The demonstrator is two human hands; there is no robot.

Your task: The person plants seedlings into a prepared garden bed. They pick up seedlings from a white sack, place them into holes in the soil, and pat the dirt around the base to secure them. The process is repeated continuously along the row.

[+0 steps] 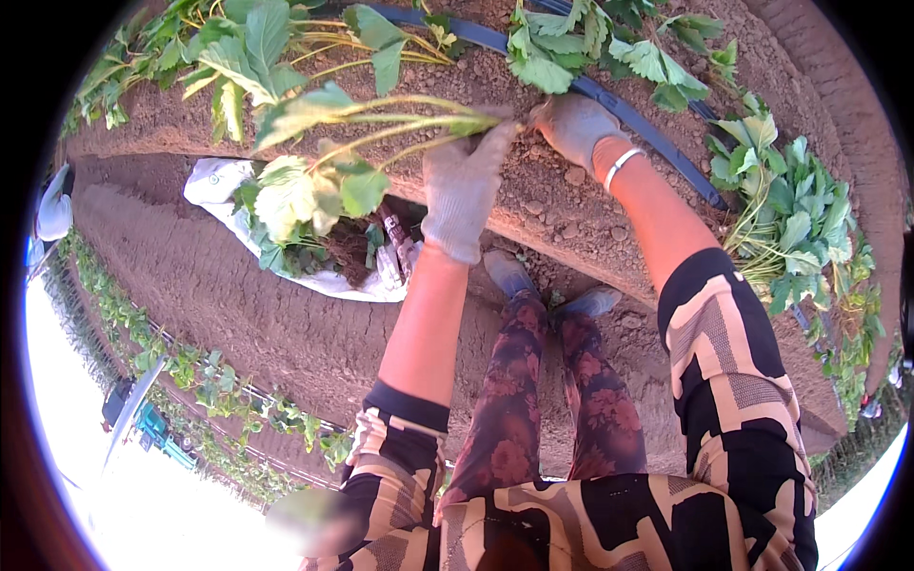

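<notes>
In my gloved left hand (460, 195) are the long pale stems of a leafy strawberry plant (362, 186), gripped near their base over the raised soil bed. My gloved right hand (574, 128) is just to its right, fingers curled down at the soil (571, 214) beside a flat dark drip tape (666, 152); whatever is between those fingertips is too small or hidden to make out. Below the held plant, a white sack (219, 190) lies open in the furrow, with more plants and dark roots (352, 252) in it.
Leafy plants (790, 219) line the bed at the top and right. My feet (514, 271) stand in the furrow below my hands. Another row of plants (219, 381) runs at the lower left. A person in pale clothing (54, 209) and a teal machine (157, 428) are at the far left.
</notes>
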